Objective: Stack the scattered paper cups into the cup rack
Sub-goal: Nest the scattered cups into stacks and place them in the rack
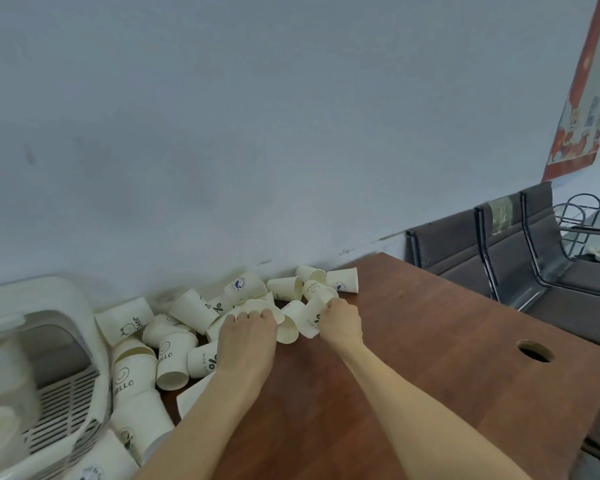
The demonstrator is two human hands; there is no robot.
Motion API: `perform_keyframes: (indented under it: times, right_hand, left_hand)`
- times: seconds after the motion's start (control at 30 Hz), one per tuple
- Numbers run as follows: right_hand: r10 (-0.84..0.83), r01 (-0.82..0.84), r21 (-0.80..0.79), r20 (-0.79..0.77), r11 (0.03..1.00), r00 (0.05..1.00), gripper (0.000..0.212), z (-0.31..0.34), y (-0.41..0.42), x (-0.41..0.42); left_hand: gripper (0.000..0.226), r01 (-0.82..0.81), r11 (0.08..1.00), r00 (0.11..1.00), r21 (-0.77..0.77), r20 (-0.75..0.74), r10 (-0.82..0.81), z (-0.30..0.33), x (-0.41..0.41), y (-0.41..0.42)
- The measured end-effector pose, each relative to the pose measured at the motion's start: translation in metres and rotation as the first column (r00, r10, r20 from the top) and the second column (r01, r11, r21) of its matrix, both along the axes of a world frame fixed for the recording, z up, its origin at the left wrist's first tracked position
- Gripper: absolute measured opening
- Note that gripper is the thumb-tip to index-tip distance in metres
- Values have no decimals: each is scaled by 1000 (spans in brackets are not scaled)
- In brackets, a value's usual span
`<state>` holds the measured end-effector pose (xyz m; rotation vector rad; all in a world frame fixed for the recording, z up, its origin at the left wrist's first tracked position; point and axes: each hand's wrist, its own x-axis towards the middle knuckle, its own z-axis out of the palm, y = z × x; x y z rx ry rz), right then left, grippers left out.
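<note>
**Both our hands in the cup pile**

We reach across the brown table point(413, 341) into a heap of scattered paper cups point(174, 362) lying on their sides along the grey wall point(257, 133). Our left hand point(248, 332) lies palm down with its fingers curled over the rim of a tipped cup point(262, 308). Our right hand point(340, 323) closes its fingers around another cup point(310, 320) printed with dark letters, just beside the first. More cups spread from the far table edge toward us on the left, some marked HELLO. The white cup rack point(66, 403), blurred at the left edge, stands touching the nearest cups. A round hole point(534, 350) pierces the table on the right; dark chairs point(499, 251) stand beyond.
</note>
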<state>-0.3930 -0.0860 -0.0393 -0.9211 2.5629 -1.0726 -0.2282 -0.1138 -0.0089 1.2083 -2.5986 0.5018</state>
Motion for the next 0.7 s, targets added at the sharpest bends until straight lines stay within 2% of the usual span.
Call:
perform_keyframes:
  times: [0.27, 0.4, 0.5, 0.7]
  right_hand:
    - [133, -139, -41, -108, 989, 985, 21, 31, 26, 47]
    - [246, -255, -45, -141, 966, 959, 20, 42, 37, 74]
    - [325, -341, -65, -186, 938, 927, 15, 49, 41, 99]
    - [455, -485, -8, -334, 874, 825, 22, 65, 37, 154]
  left_hand:
    - [23, -69, 997, 988, 17, -135, 71, 26, 60, 33]
    - [21, -108, 989, 962, 102, -240, 129, 32, 98, 45]
    - [22, -122, 976, 922, 180, -344, 179, 29, 130, 46]
    - [20, -180, 961, 875, 210, -413, 254, 35, 187, 56]
